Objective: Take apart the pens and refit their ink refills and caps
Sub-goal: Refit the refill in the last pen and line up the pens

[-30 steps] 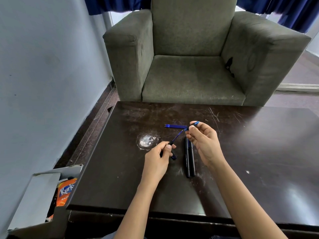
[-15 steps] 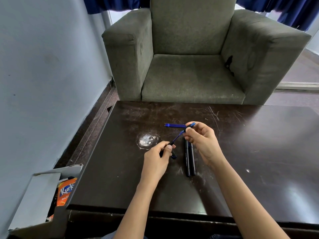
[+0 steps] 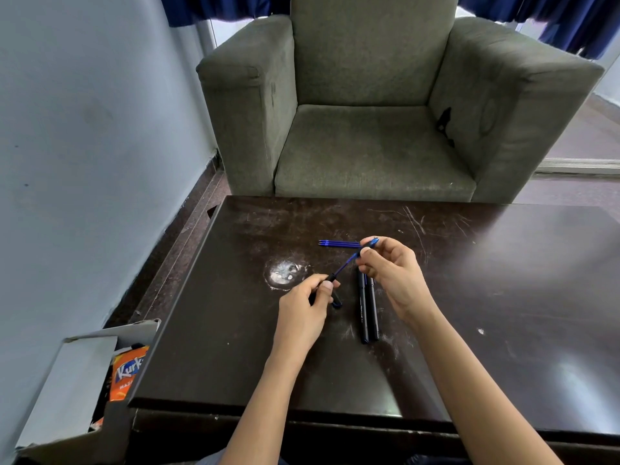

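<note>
- A grey armchair point(image 3: 369, 146) stands behind the dark table point(image 3: 503, 297).
- A cardboard box point(image 3: 84, 364) sits low at the table's left corner.
- The left hand point(image 3: 302, 317) grips a black pen barrel point(image 3: 328, 282) above the table.
- The right hand point(image 3: 394, 275) pinches the far end of the blue refill point(image 3: 347, 261) sticking out of that barrel.
- Two black pens point(image 3: 367, 310) lie side by side near the right wrist.
- Loose blue refills point(image 3: 339, 243) lie just beyond the hands.
</note>
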Tool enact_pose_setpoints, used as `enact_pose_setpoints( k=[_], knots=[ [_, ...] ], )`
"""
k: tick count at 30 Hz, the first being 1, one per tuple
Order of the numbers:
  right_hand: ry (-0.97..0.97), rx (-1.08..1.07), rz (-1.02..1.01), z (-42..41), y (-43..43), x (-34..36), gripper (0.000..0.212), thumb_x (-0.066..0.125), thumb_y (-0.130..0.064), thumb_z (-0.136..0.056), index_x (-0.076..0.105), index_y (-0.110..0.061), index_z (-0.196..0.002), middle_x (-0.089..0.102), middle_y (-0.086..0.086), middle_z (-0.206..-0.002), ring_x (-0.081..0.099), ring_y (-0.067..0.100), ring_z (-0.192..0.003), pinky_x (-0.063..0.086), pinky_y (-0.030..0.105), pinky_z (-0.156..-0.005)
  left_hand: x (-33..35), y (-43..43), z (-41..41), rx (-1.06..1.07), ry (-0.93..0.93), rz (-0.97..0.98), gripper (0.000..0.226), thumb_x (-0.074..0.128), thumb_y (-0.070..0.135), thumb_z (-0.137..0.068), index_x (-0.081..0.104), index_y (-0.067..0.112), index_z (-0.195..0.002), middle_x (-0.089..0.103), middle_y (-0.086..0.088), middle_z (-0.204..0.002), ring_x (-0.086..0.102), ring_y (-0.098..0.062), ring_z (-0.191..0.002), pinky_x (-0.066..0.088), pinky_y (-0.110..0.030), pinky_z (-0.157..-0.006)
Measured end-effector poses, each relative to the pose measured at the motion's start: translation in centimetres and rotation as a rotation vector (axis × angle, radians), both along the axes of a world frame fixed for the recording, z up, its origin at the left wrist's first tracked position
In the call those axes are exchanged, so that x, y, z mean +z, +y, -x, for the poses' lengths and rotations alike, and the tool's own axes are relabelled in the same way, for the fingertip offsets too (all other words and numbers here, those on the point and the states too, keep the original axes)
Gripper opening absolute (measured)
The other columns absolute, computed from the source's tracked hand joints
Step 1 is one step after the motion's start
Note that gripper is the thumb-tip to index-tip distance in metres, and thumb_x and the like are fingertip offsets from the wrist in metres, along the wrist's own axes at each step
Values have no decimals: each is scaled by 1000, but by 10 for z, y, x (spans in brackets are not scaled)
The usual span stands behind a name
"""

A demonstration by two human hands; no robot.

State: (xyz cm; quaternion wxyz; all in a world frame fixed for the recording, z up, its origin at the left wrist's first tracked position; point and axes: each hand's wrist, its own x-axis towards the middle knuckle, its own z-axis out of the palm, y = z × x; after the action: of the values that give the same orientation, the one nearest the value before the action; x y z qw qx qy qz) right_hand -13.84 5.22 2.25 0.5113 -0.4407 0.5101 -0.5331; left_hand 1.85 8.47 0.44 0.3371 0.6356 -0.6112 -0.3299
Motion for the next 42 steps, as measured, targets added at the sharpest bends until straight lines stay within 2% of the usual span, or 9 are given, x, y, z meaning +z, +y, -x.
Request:
enact_pose_setpoints(
  k=[8, 15, 20, 24, 28, 31, 36, 40, 42],
  knots=[
    [127, 123, -56, -11, 3, -1, 14, 58, -2, -90, 66, -4, -102, 69, 15, -88, 65, 14, -77, 54, 17, -68, 0, 0, 1, 0, 0, -2, 28, 45, 35, -98, 68, 24, -110, 66, 13, -79, 56, 9, -74, 39, 0, -65],
    [138, 122, -90, -10, 3, 0, 13, 60, -6, -90, 67, -7, -101, 72, 11, -87, 66, 12, -76, 53, 18, -68, 3, 0, 1, 38, 22, -30, 27, 46, 32, -98, 67, 22, -111, 66, 10, -100, 54, 4, -79, 39, -5, -62],
    [153, 149, -101, -12, 4, -1, 13, 61, -7, -90, 67, -3, -101, 70, 8, -79, 65, 11, -71, 54, 18, -67, 3, 1, -2, 23, -11, 37, 18, 52, 32, -96, 66, 24, -104, 60, 16, -86, 56, 3, -75, 39, 0, -61],
    [145, 122, -99, -13, 4, -1, 14, 64, -12, -89, 66, -1, -97, 68, 3, -72, 62, 8, -65, 52, 16, -62, 3, 0, 2, 71, 29, 7, 34, 40, 35, -100, 67, 16, -108, 62, 6, -96, 56, -7, -89, 35, -12, -71],
    [190, 105, -118, -13, 3, -2, 24, 66, -24, -88, 64, -2, -96, 66, 2, -73, 60, 8, -64, 50, 21, -63, -1, 0, -1, 47, -22, 112, 21, 56, 28, -94, 66, 24, -112, 60, 5, -108, 54, -1, -91, 39, -2, -69],
    [214, 113, -113, -14, 3, -4, 25, 65, -28, -88, 63, -4, -95, 66, 1, -75, 61, 9, -66, 50, 24, -66, -2, 0, -3, 17, 10, 131, 16, 67, 27, -87, 61, 29, -102, 62, 12, -99, 57, 2, -89, 41, -2, -69],
    [204, 88, -106, -13, 4, -2, 30, 65, -33, -88, 61, -3, -89, 63, -3, -68, 58, 8, -63, 49, 22, -62, -2, 0, 1, -4, 23, 60, 27, 47, 36, -97, 68, 23, -109, 65, 7, -99, 59, -1, -84, 40, -7, -70],
    [288, 89, -114, -13, 5, -1, 39, 58, -47, -88, 60, -10, -75, 58, -6, -61, 55, 5, -58, 46, 19, -59, -1, 1, 0, -26, 3, 129, 16, 52, 35, -95, 67, 29, -94, 66, 10, -88, 61, 0, -78, 44, -8, -66],
    [212, 128, -134, -13, 5, 0, 48, 55, -56, -82, 63, -9, -84, 60, -4, -69, 57, 5, -63, 48, 20, -62, 0, 2, 0, -22, 19, 116, 12, 51, 37, -95, 61, 31, -95, 67, 11, -84, 64, -3, -70, 48, -12, -63]
  ],
)
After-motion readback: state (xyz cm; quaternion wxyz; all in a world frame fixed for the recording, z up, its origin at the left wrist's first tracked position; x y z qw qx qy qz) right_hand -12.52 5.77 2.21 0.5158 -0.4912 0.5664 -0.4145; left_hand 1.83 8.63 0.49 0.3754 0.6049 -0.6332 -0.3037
